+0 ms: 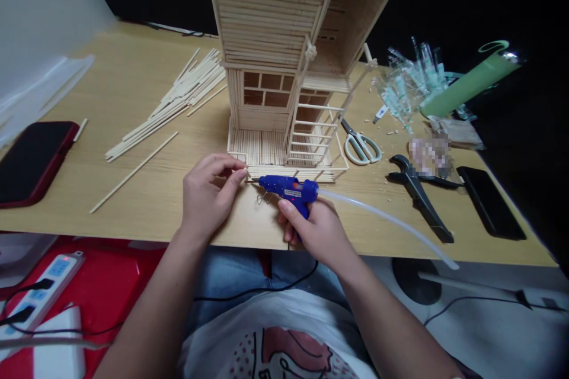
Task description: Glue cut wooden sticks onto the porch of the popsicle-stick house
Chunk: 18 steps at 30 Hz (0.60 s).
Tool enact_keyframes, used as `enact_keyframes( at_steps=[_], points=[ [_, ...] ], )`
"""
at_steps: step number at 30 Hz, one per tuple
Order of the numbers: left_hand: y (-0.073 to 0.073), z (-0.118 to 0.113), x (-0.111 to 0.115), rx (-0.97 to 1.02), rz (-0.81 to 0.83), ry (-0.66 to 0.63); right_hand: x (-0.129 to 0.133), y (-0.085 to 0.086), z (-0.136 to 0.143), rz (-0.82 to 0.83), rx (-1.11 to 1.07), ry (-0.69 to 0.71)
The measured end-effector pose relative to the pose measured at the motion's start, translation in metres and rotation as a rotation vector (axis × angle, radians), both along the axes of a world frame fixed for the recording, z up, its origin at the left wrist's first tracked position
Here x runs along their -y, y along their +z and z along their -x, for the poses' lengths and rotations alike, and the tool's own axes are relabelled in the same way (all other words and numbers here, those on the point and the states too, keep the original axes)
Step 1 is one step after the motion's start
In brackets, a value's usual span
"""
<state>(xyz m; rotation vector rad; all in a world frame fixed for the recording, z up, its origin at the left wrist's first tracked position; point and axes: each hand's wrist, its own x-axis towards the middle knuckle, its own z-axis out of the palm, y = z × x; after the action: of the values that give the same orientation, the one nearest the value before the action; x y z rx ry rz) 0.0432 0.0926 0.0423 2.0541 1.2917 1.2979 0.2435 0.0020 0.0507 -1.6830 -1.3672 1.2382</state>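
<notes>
A model house (267,29) built from thin wooden sticks stands on the table in front of me, with a low stick railing (306,172) along its front deck. At the railing's left front corner, my left hand (208,192) pinches a thin wooden stick between thumb and fingers; its full length is hidden. My right hand (317,222) is closed round the handle of a blue hot glue gun (282,186), whose nozzle points left, close to my left fingertips. A long clear glue stick (391,219) sticks out of the gun's back. A wire stand hangs below the nozzle.
Loose wooden sticks (178,103) lie left of the house, with one single stick (133,173) nearer me. A red-cased phone (35,163) is far left. On the right are scissors (362,148), a black cutter (420,198), another phone (491,201) and a green tumbler (466,86).
</notes>
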Motion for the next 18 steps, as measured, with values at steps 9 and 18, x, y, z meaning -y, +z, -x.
enact_keyframes(
  at_steps=[9,18],
  points=[
    [-0.0012,-0.0004,0.0000,-0.009,0.005,-0.005,-0.0036,0.0023,0.0034,-0.032,0.072,0.029],
    [-0.0024,-0.0001,-0.0007,-0.006,-0.002,-0.014,-0.0070,0.0043,0.0049,-0.049,0.141,0.037]
  ],
)
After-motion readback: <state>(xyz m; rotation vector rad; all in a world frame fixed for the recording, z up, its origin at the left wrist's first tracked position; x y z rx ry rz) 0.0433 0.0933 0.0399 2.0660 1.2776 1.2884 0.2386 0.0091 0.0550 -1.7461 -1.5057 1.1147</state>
